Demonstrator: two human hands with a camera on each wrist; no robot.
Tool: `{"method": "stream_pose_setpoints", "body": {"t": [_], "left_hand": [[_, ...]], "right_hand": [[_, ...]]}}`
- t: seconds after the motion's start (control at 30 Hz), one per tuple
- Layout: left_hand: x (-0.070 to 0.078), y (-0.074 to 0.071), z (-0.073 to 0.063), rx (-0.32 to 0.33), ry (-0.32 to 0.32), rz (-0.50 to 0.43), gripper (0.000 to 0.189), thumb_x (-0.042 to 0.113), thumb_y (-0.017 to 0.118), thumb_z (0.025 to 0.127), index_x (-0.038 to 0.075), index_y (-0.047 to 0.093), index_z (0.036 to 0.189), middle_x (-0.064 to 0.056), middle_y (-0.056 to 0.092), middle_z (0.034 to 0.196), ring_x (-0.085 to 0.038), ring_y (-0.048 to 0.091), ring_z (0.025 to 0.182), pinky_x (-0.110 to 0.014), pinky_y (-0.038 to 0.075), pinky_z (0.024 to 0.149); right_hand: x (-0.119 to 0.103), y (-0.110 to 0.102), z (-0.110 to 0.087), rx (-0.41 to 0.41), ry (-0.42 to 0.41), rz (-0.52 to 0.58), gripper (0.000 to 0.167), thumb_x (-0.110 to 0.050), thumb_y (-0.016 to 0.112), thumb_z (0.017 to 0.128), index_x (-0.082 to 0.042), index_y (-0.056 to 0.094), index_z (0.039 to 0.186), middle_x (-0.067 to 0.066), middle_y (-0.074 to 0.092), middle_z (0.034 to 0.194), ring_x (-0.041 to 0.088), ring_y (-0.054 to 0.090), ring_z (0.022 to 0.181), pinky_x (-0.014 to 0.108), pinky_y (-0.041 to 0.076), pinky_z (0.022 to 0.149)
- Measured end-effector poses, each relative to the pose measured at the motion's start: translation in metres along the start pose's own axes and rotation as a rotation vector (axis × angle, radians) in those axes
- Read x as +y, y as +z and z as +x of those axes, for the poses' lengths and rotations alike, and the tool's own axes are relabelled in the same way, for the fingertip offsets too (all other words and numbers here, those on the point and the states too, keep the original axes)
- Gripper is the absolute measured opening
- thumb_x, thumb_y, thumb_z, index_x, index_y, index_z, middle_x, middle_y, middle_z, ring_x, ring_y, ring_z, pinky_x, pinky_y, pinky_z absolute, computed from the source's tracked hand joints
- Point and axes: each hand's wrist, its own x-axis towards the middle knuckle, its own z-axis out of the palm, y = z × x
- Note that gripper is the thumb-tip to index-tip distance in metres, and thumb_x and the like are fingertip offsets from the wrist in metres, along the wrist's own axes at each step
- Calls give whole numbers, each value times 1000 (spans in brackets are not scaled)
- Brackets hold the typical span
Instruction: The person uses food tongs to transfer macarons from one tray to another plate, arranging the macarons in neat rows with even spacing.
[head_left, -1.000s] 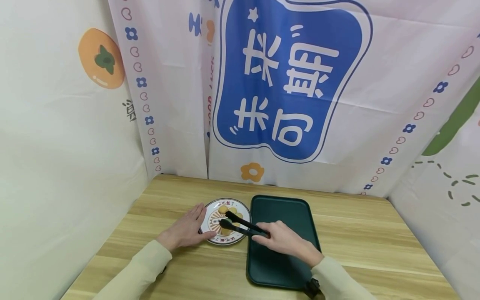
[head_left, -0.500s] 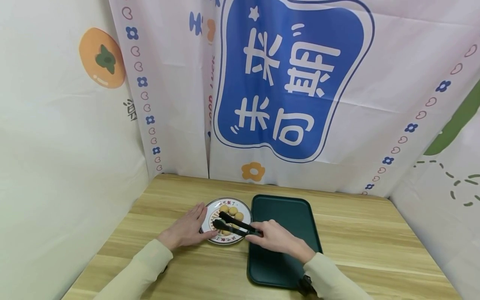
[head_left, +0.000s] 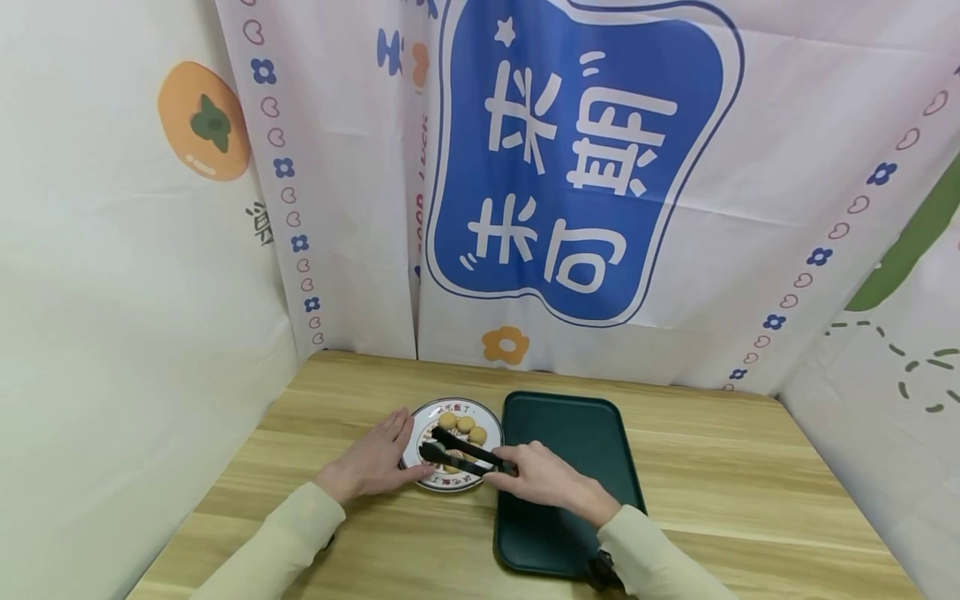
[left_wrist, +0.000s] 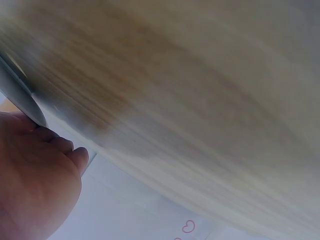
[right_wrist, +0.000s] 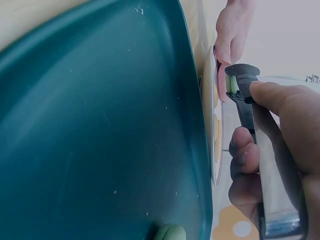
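My right hand (head_left: 543, 479) grips black-and-silver tongs (head_left: 468, 450) above a white patterned plate (head_left: 487, 413). Between the tongs' black tips, in the right wrist view, sits a pale green round piece (right_wrist: 231, 84). Several small round yellow cookies (head_left: 466, 424) lie on the plate, partly covered by the tongs. At the plate's left rim my left hand (head_left: 375, 458) rests with its fingers straight and the thumb spread along the near edge. A dark green tray (head_left: 562, 417) stands just right of the plate, under my right hand and forearm.
Another green round piece (right_wrist: 171, 232) lies on the tray at the bottom of the right wrist view. The wooden table (head_left: 720, 475) reaches back to a printed cloth (head_left: 360, 250), with more hanging cloth at both sides.
My right hand and the tongs have shifted left, so the tips are now farther over the plate and more cookies show behind them. The left hand has stayed at the rim.
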Motion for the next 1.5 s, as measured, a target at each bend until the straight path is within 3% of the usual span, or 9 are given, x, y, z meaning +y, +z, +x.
{"method": "stream_pose_setpoints", "body": {"t": [0.4, 0.77, 1.2, 1.5], "left_hand": [[-1, 2, -2, -14, 0, -7, 109, 78, 42, 87, -8, 26, 151, -28, 19, 160, -40, 21, 150, -50, 26, 122], [1, 2, -1, -17, -12, -16, 110, 80, 42, 85, -7, 26, 152, -27, 19, 161, -40, 21, 150, -50, 26, 122], [1, 0, -1, -15, -3, -7, 111, 79, 44, 86, -8, 25, 151, -28, 19, 160, -41, 21, 150, -50, 26, 122], [-1, -1, 0, -15, -2, -14, 112, 79, 46, 85, -9, 25, 151, -28, 19, 160, -41, 21, 150, -50, 25, 122]], "right_hand": [[0, 4, 2, -20, -5, -29, 34, -45, 58, 97, -17, 67, 114, -12, 41, 50, 1, 35, 37, 17, 27, 37], [-1, 5, 4, -22, 3, -49, 48, -46, 57, 97, -11, 63, 130, -12, 42, 49, 0, 36, 36, 17, 28, 37], [1, 5, 1, -16, 13, -55, 42, -46, 60, 96, -13, 66, 122, -12, 42, 50, 2, 36, 36, 18, 29, 38], [1, 0, -6, -4, 46, -46, 60, -53, 56, 95, -9, 58, 136, -11, 44, 47, 2, 37, 35, 19, 33, 40]]}}
